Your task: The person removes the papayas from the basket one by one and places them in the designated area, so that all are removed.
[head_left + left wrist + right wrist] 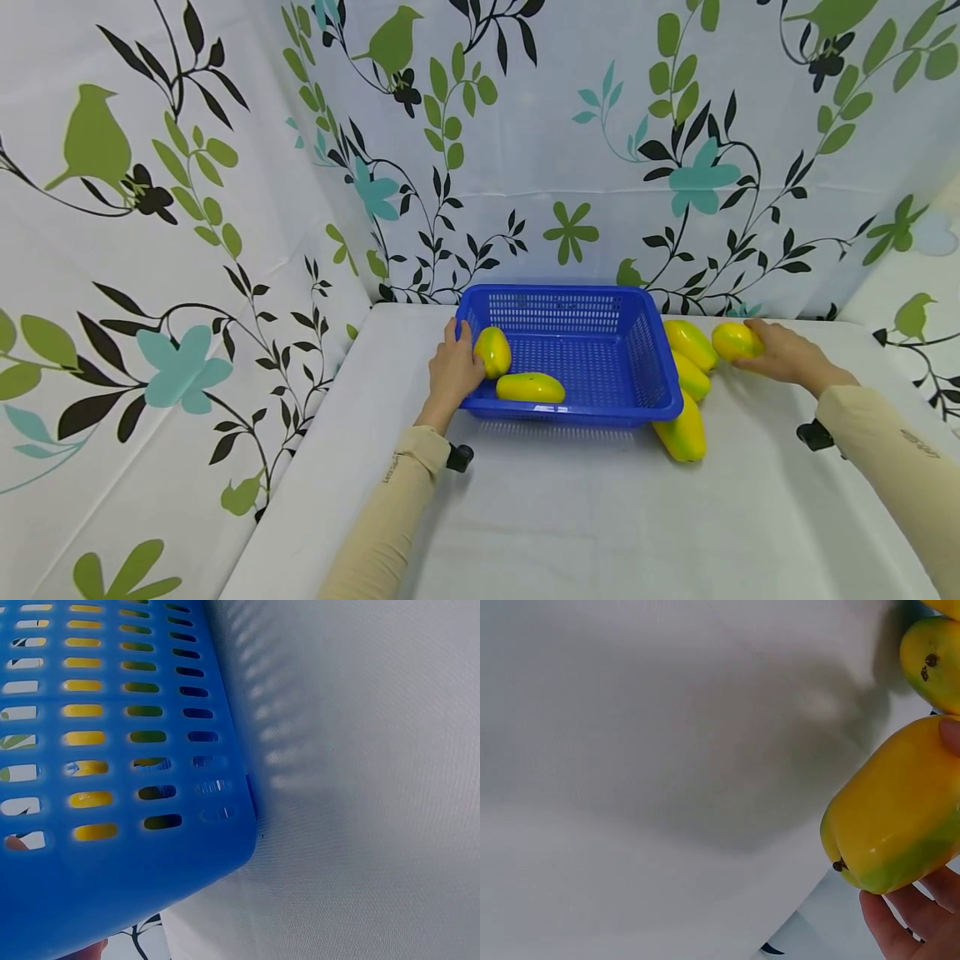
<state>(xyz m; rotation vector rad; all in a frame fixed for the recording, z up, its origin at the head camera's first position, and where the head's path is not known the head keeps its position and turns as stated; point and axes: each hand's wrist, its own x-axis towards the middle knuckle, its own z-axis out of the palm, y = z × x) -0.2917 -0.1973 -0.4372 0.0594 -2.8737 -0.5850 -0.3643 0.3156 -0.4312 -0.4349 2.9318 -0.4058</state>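
In the head view, my left hand (455, 367) grips the left rim of a blue plastic basket (577, 412), whose slotted wall (105, 877) fills much of the left wrist view. Inside it, one papaya (492, 352) stands by the left wall and another papaya (531, 387) lies along the near wall. To the basket's right, my right hand (787, 357) holds a yellow-green papaya (900, 806), thumb on one side and fingers on the other. Only part of that hand shows in the right wrist view.
Just outside the basket's right wall lie three more papayas: a far one (692, 345), a middle one (692, 377) and a near one (682, 432), partly hidden by the rim. A white cloth covers the table (555, 517). Patterned curtains (525, 167) hang behind and at the left.
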